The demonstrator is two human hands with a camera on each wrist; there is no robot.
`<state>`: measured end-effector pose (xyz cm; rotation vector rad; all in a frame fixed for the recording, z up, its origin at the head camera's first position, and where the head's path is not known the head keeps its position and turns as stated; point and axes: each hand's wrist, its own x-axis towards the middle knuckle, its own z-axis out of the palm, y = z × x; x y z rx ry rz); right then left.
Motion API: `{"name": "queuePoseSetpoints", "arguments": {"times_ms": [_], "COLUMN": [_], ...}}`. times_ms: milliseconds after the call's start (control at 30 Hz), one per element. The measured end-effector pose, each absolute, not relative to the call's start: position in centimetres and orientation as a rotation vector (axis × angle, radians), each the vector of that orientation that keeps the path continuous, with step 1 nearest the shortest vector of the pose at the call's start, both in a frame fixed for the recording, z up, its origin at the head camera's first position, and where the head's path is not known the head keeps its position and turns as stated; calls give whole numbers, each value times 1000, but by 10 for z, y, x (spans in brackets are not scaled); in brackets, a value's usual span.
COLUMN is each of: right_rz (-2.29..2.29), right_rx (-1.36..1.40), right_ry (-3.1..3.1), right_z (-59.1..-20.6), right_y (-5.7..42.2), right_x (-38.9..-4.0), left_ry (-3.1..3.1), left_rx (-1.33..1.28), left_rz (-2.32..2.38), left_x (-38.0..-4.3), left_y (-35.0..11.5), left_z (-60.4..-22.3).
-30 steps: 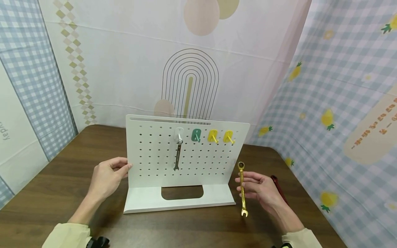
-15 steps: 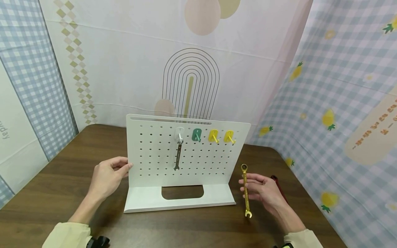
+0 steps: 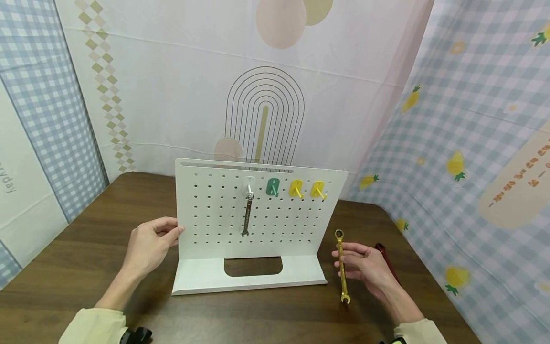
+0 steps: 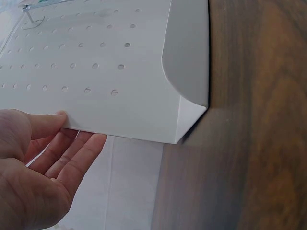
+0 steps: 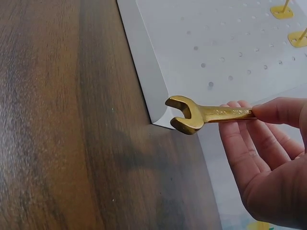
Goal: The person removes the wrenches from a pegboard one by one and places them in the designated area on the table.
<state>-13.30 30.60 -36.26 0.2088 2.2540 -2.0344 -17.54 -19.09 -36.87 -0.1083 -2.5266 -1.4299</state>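
A white pegboard stand point(image 3: 206, 274) is upright on the brown table. My left hand point(image 3: 148, 246) pinches its left edge, thumb in front and fingers behind, as the left wrist view also shows. In my right hand point(image 3: 367, 265) is a gold combination wrench point(image 3: 343, 270), held between thumb and fingers to the right of the board, ring end up and open end down. The right wrist view shows the wrench's open end point(image 5: 184, 115) clear of the hand. A dark silver wrench point(image 3: 247, 217) hangs by its ring from a white hook point(image 3: 249, 184) on the board.
Right of the white hook sit a green hook point(image 3: 272, 187) and two yellow hooks, the nearer one point(image 3: 296, 188) beside the other point(image 3: 318, 189). A dark red wrench-like tool point(image 3: 386, 263) lies on the table point(image 3: 258, 320), partly behind the right hand. Patterned cloths surround the table.
The right hand has shifted slightly to the right and down with the gold wrench, away from the board. The left hand stays on the board's edge.
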Motion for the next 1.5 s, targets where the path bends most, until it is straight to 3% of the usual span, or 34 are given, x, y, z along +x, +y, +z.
{"name": "queuePoseSetpoints", "arguments": {"times_ms": [1500], "right_rz": [-1973], "right_rx": [177], "right_ry": [2251], "right_z": [-366], "right_y": [318], "right_x": [-131], "left_ry": [-2513], "left_rx": [-128], "left_rz": [-1408], "left_x": [-176], "left_y": [-191], "left_z": [-369]}}
